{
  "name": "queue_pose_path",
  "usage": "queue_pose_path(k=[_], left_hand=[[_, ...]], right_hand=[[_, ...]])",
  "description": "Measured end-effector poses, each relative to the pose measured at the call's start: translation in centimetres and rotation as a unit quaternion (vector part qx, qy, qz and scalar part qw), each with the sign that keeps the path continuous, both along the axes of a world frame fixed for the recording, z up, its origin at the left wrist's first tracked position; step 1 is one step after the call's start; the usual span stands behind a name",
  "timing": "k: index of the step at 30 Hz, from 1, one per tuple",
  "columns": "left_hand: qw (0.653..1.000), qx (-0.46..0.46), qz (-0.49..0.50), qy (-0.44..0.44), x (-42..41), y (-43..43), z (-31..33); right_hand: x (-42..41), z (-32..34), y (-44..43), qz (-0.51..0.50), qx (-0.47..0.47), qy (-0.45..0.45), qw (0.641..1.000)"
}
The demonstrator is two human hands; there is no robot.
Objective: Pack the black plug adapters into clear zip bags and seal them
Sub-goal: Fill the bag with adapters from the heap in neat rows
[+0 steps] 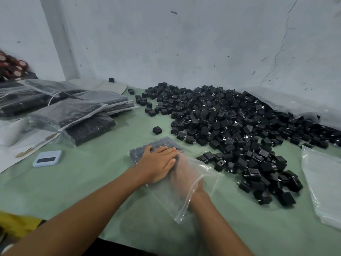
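Note:
A clear zip bag (pixel 175 198) lies on the green table in front of me, its far end filled with a flat row of black plug adapters (pixel 156 145). My left hand (pixel 158 163) lies flat on top of the bag, fingers straight, pressing near the adapters. My right hand (pixel 186 174) is inside the bag through its open mouth, seen blurred through the plastic; how its fingers lie is unclear. A big heap of loose black adapters (pixel 230 122) covers the table to the right.
Filled, sealed bags (pixel 73 111) are stacked at the left. A small white-blue device (pixel 47 158) lies near them. Empty clear bags (pixel 324 183) sit at the right edge. One stray adapter (pixel 157 130) stands just beyond the bag. A wall closes the back.

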State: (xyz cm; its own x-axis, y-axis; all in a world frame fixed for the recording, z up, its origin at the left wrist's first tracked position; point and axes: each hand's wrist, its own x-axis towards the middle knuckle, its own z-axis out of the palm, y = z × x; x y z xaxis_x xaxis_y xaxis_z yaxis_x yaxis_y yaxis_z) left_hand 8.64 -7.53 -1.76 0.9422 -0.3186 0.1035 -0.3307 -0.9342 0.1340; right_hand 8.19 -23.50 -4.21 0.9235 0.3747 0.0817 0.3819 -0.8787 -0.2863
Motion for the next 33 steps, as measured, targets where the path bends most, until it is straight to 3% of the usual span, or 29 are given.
queue_pose_path(k=[2, 5, 7, 10, 12, 15, 18, 21, 23, 27, 30, 33], left_hand=[[1.000, 0.003, 0.002, -0.003, 0.5, -0.1, 0.0], [1.000, 0.011, 0.004, -0.017, 1.3, -0.2, 0.0], [1.000, 0.012, 0.005, -0.027, 1.5, -0.2, -0.1], [1.000, 0.016, 0.004, -0.020, 1.4, -0.1, -0.3], [0.999, 0.008, 0.002, -0.039, 1.0, -0.1, -0.2], [0.989, -0.049, -0.004, -0.136, -0.6, -0.3, 0.2], [0.975, -0.118, 0.024, -0.185, -2.0, 0.5, 0.0], [0.958, -0.179, 0.083, -0.209, -3.2, 1.8, -0.6], [0.949, -0.194, 0.129, -0.213, -3.9, 2.6, -1.1], [0.929, -0.236, 0.194, -0.208, -4.3, 3.8, -1.8], [0.912, -0.289, 0.220, -0.191, -4.3, 4.2, -2.0], [0.909, -0.297, 0.233, -0.176, -4.4, 4.1, -1.8]], right_hand=[[0.2, 0.2, 0.1, -0.034, -0.009, 0.016, 0.999], [-0.2, 1.2, 0.9, -0.089, 0.119, -0.005, 0.989], [-0.4, 2.1, 0.9, -0.099, 0.126, -0.010, 0.987], [-1.5, 2.8, 0.6, -0.074, 0.215, 0.033, 0.973], [-3.2, 3.0, -0.7, -0.029, 0.175, 0.018, 0.984], [-7.3, 2.7, -5.1, 0.031, 0.184, 0.040, 0.982], [-10.7, 3.6, -9.8, 0.008, 0.223, 0.054, 0.973], [-9.9, 5.6, -12.9, -0.071, 0.295, -0.043, 0.952], [-6.9, 7.4, -13.0, -0.094, 0.255, -0.095, 0.958], [0.8, 8.0, -10.1, -0.039, 0.008, -0.037, 0.998], [3.9, 6.9, -8.2, 0.054, -0.159, -0.009, 0.986], [5.0, 6.7, -7.7, 0.056, -0.207, -0.042, 0.976]])
